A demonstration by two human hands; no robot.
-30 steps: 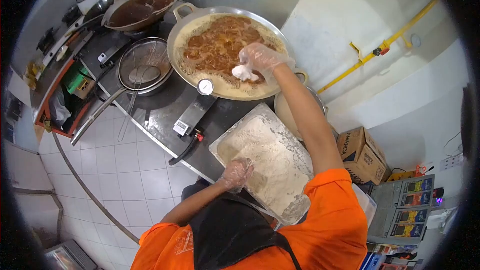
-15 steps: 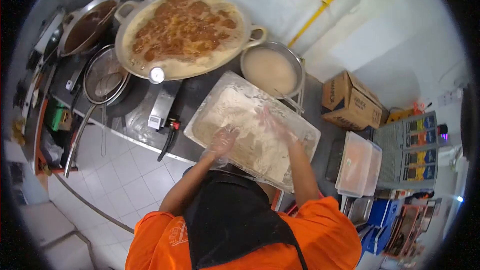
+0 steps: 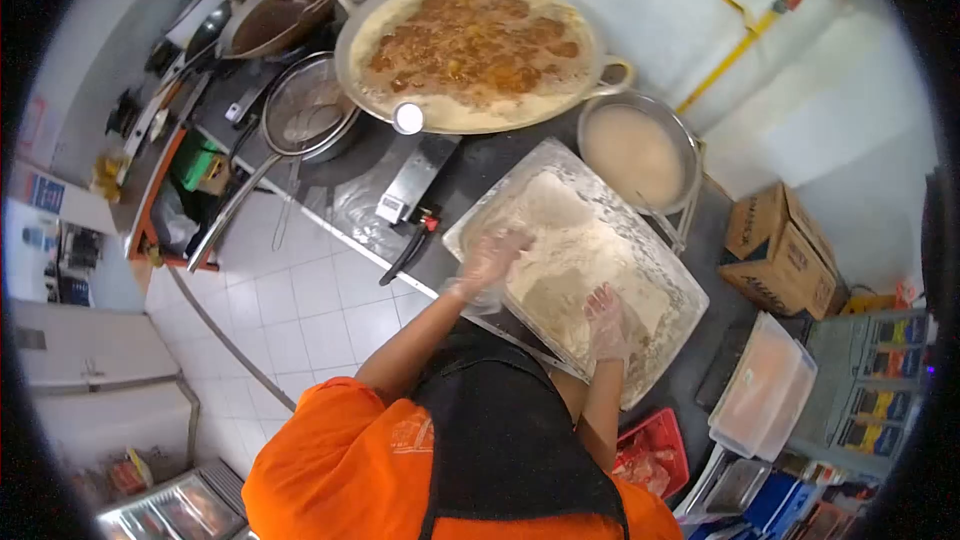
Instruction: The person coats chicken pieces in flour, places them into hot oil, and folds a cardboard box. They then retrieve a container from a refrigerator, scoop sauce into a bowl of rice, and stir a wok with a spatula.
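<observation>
Head view: two clear-gloved hands are at a rectangular metal tray (image 3: 693, 302) of pale flour (image 3: 590, 240).
Left hand (image 3: 492, 260): released, fingers extended over the flour near the tray's left end; slightly blurred, perhaps touching it.
Right hand (image 3: 606, 322): open, fingers spread at the flour on the near side.
Beyond tray: wide, round metal pan (image 3: 350, 50) of foaming, brown contents; round metal bowl (image 3: 692, 152) of cloudy liquid just beside.
</observation>
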